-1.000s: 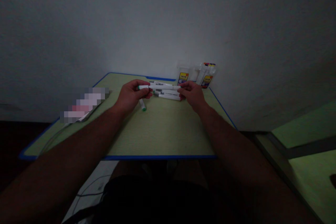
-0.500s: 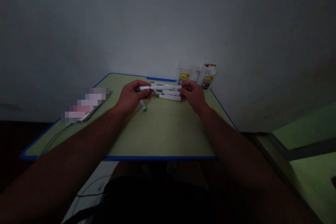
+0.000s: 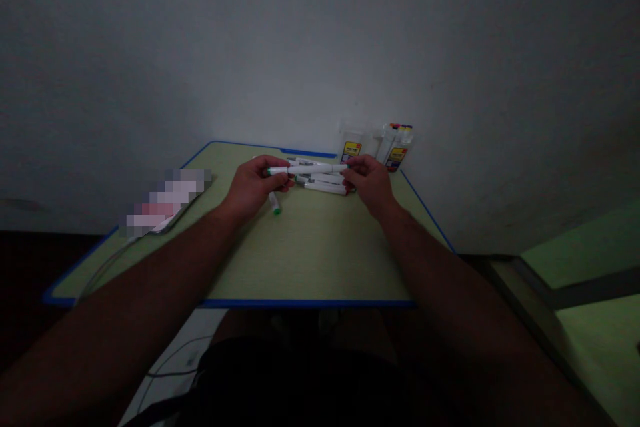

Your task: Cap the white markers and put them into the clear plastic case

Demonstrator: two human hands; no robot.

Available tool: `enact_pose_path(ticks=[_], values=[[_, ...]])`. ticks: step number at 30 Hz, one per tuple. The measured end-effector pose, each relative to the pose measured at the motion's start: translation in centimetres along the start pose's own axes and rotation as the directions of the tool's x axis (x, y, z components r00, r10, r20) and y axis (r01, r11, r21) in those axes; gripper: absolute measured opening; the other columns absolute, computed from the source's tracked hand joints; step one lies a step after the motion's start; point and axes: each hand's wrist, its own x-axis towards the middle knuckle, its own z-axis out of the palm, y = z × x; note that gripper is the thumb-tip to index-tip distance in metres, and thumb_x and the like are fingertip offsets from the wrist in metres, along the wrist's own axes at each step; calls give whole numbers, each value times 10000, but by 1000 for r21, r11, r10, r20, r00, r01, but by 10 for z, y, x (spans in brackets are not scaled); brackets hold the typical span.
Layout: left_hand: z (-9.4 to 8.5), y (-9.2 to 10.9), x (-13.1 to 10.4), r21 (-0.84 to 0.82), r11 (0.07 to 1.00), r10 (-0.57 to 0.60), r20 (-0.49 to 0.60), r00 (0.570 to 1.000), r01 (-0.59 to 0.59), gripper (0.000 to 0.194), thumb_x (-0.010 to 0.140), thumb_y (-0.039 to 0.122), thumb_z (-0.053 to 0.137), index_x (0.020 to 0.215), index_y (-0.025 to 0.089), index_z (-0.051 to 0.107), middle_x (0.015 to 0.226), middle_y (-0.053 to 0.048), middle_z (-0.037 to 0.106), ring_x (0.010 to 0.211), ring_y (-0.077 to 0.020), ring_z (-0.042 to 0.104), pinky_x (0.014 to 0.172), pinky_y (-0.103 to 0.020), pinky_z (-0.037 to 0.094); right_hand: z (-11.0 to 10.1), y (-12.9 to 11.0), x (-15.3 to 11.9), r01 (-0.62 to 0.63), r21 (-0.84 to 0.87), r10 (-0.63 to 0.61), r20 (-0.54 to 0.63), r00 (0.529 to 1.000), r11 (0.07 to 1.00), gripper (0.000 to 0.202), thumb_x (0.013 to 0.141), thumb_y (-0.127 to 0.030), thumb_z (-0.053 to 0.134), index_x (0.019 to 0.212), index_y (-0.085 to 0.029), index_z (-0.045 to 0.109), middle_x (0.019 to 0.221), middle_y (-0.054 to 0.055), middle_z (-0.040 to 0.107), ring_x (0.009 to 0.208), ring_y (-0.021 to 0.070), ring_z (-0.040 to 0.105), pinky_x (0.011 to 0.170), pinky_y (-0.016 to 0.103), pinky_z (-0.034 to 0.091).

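Note:
A white marker (image 3: 311, 169) with green ends lies level between my two hands, above the far half of the table. My left hand (image 3: 250, 185) is closed on its left end, thumb and fingers pinching the capped part. At the opposite end, the fingertips of my right hand (image 3: 371, 180) grip the tip, partly hiding it. Behind and below it, several white markers (image 3: 326, 188) lie in a loose pile on the tabletop. Another marker with a green end (image 3: 275, 203) rests just under my left hand, its upper part hidden.
Two clear plastic cases stand against the wall: one case (image 3: 352, 150) has a yellow label, and the other case (image 3: 399, 150) holds several coloured-end markers. A blurred-out flat object (image 3: 167, 203) with a cable lies at left. Blue edging (image 3: 310, 303) borders the table (image 3: 310, 253).
Both hands keep the same grip on the marker. The whole view has shifted very slightly, with little other visible movement.

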Motion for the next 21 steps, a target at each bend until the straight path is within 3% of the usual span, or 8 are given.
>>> enact_pose_path(ticks=[10, 21], values=[[-1, -3, 1, 14, 999, 30, 1, 1000, -30, 290, 659, 209, 865, 915, 153, 741, 759, -41, 754, 619, -153, 694, 656, -309, 607, 1, -1, -2, 10, -9, -9, 18, 1000, 1000, 202, 731, -244, 754, 865, -215, 606, 647, -50, 649, 539, 106, 618, 495, 229, 520], [-2, -2, 1, 85, 995, 51, -21, 998, -49, 297, 641, 246, 878, 908, 165, 776, 758, -31, 738, 612, -142, 649, 631, -297, 558, 0, -1, -2, 42, -10, -41, 55, 998, 999, 279, 701, -342, 791, 869, -220, 605, 655, -53, 641, 545, 105, 612, 509, 237, 521]])
